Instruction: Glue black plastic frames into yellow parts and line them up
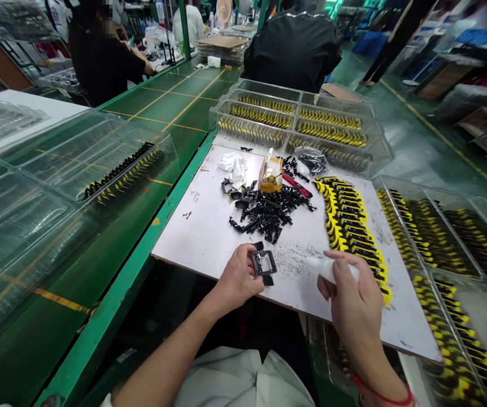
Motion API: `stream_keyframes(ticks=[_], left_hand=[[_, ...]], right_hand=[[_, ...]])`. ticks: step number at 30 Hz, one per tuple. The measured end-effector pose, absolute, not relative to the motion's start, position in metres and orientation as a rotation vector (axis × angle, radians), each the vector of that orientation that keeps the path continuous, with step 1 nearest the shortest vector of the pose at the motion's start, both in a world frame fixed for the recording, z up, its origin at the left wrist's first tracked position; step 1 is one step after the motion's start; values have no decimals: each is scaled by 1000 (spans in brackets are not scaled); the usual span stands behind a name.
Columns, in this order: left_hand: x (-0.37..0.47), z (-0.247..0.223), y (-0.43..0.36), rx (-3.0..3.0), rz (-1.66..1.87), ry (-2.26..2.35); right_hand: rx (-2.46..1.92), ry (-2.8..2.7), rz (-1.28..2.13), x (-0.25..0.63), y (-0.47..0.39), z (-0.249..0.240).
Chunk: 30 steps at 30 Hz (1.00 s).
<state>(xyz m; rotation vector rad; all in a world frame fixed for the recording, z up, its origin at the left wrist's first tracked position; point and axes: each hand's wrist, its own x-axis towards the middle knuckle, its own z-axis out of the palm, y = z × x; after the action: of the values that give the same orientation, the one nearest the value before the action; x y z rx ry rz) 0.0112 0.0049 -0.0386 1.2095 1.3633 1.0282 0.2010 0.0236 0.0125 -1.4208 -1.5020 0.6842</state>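
Observation:
My left hand [242, 273] grips a small black square plastic frame [264, 263] near the front edge of the white board [209, 226]. In my right hand [351, 288] is a white squeeze bottle [330, 269], its narrow tip pointing left toward the frame but apart from it. Many tiny pieces [296, 257] lie scattered on the board between my hands. Beyond them is a heap of black plastic parts [269, 212]. Right of the heap, yellow-and-black parts [349, 220] stand in a long row.
Clear plastic trays of yellow-and-black parts stand behind [298, 121] and at right [447, 237]. Another tray [57, 164] lies on the green conveyor [142, 212] at left. A yellow container [271, 175], a white crumpled cloth [234, 168] and red-handled tool [296, 184] are near the heap. People sit beyond.

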Motion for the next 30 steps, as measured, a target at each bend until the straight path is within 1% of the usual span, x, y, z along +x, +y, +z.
stream_keyframes(ticks=[3, 5, 7, 12, 17, 20, 25, 30], left_hand=[[14, -44, 5, 1185, 1092, 1343], [15, -46, 7, 1165, 1133, 1362], [14, -47, 12, 1140, 1158, 1386], [8, -47, 27, 1072, 1203, 1477], [10, -57, 32, 1067, 1189, 1519], [12, -63, 33, 1106, 1167, 1540], [12, -63, 33, 1119, 1173, 1552], [9, -55, 32, 1154, 1183, 1556]], right_hand=[[-1344, -1300, 1009, 201, 54, 15], [-1380, -1306, 1066, 199, 76, 19], [-1403, -1367, 1055, 193, 98, 23], [-1342, -1661, 814, 169, 160, 24], [-1294, -1717, 489, 142, 214, 16], [-1249, -1766, 364, 131, 230, 12], [-1210, -1785, 236, 134, 225, 17], [-1250, -1658, 141, 147, 179, 37]])
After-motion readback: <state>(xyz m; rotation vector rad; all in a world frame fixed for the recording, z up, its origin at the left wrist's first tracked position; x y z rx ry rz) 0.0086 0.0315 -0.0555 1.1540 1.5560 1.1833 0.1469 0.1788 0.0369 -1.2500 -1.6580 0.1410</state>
